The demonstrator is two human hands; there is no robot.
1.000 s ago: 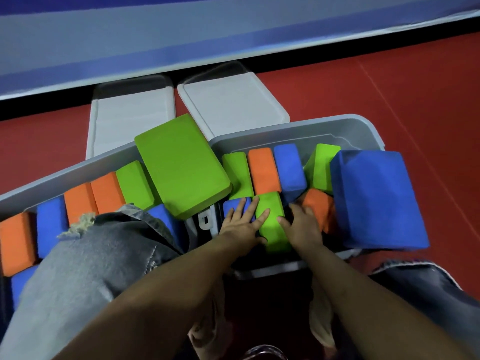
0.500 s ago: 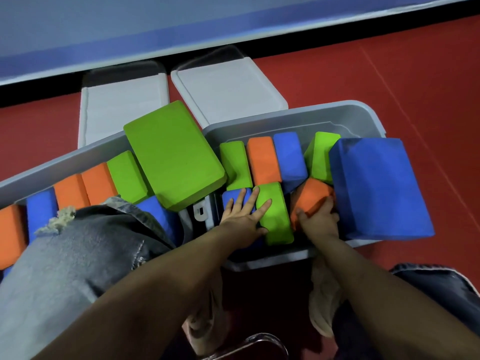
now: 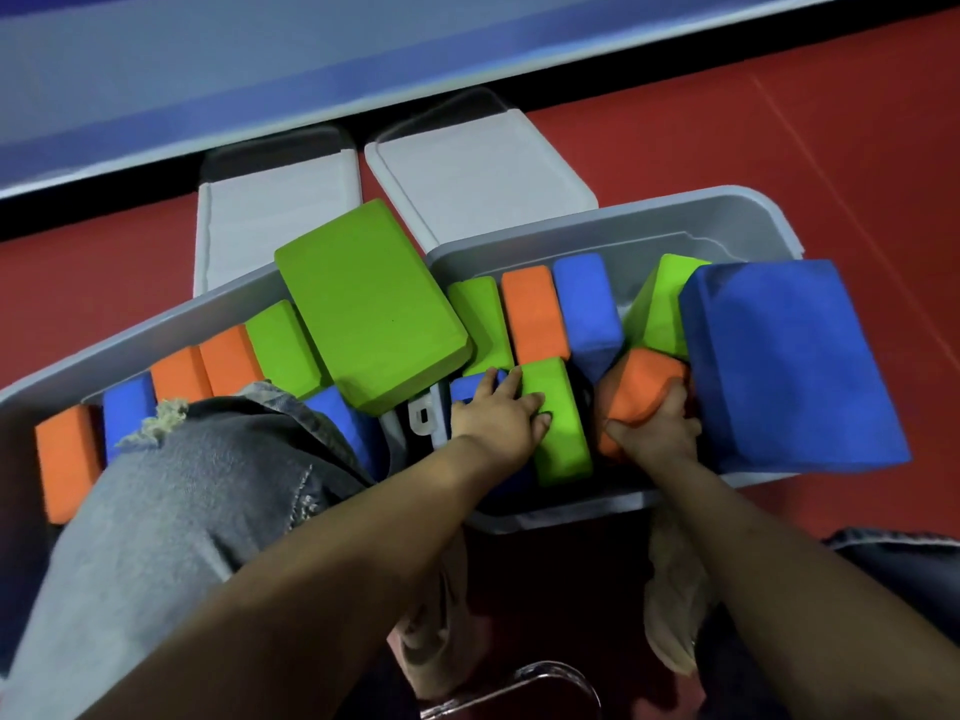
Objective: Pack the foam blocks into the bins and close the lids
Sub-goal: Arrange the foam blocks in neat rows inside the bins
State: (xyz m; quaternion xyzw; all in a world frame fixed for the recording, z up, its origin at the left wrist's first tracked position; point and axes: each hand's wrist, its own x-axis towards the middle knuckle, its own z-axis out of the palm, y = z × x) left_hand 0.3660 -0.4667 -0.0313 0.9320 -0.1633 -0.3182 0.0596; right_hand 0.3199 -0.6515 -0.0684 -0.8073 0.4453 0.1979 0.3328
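Since half a second ago the right hand (image 3: 655,427) has drawn the orange block (image 3: 636,389) further up out of the right bin (image 3: 727,220), tilting it so more of its face shows, while the left hand (image 3: 496,415) has barely moved. A second ago the right hand lay flat on the blocks; now its fingers and thumb curl round the orange block's near end, gripping it. No brand, label or writing can be read on the bins or blocks. The left hand rests with straight, spread fingers on a green block (image 3: 558,423) and the small blue block (image 3: 470,387) beside it, pressing them down, holding nothing. The orange block sits at about 3 o'clock from the green one, touching a large blue block (image 3: 789,361) propped on the bin's right end. A large green block (image 3: 369,304) lies at 11 o'clock, bridging the left bin (image 3: 104,345) and the right bin. Two lids (image 3: 483,174) lie on the red floor at 12 o'clock.
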